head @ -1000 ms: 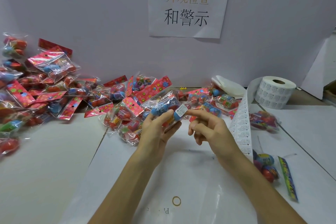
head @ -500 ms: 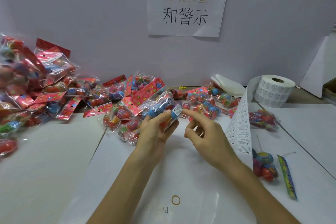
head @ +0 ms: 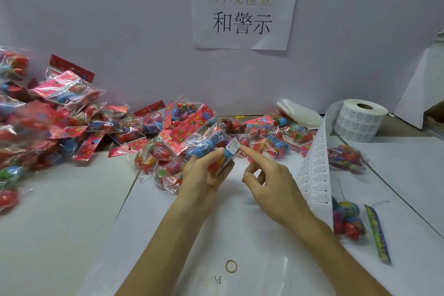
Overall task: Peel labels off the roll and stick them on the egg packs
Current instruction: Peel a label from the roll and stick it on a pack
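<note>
Egg pack (head: 206,148) in left hand (head: 204,178), long axis running away, header card (head: 192,125) farthest

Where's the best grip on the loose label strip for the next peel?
Probably the label strip at its near end, pinched from its left edge by the right hand: it trails from the roll toward the person, and that end lies right beside the hand.

Single head view, looking forward and down, close over table (head: 60,235)

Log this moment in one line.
left hand grips egg pack | right hand forefinger touches label | roll far right
</note>
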Available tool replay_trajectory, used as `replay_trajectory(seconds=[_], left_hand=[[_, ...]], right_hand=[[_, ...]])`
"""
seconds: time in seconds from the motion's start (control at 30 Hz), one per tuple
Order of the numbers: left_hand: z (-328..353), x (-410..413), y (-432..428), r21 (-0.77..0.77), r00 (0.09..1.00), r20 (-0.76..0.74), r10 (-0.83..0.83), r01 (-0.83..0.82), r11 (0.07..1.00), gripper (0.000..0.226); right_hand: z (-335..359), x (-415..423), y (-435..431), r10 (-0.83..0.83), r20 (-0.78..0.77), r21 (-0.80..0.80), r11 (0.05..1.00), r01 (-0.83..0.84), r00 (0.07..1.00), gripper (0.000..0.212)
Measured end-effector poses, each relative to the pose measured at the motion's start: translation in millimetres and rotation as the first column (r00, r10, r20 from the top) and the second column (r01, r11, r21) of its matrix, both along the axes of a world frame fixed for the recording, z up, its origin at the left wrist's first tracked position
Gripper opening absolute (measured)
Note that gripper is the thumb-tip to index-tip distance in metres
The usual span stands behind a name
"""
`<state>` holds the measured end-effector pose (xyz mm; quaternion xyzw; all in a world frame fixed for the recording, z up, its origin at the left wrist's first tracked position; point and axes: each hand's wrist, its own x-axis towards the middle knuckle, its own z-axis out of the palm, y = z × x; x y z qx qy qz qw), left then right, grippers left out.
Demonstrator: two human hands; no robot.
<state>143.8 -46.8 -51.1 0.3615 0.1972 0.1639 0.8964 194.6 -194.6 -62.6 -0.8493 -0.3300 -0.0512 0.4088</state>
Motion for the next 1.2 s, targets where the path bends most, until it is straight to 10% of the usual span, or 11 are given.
replay_trajectory(seconds=[0.23,0.5,0.7,1.2], left_hand=[[-0.9,-0.7,1.6,-0.006,0.999,0.036,-0.022,0.022,1.000,0.039],[-2.9,-2.3,-5.8,0.336,0.981,0.103,-0.166,0.122,0.934,0.034],[-2.1,-1.7,-7.3,0.422,0.971,0.054,-0.231,0.187,0.887,0.037],[1.2,-2.5,-9.6,0.475,0.981,-0.007,-0.194,0.174,0.862,0.050]], right_hand=[[-3.2,5.8,-1.0,-0.034,-0.058,-0.064,0.998,0.030,0.998,0.062],[11.6,10.0,-3.5,0.108,-0.394,0.341,0.939,0.036,0.913,0.048],[8.8,12.1,-5.7,0.017,-0.294,0.350,0.932,0.091,0.956,0.012],[12.2,12.4,-7.9,0.080,-0.396,0.397,0.913,0.092,0.915,0.016]])
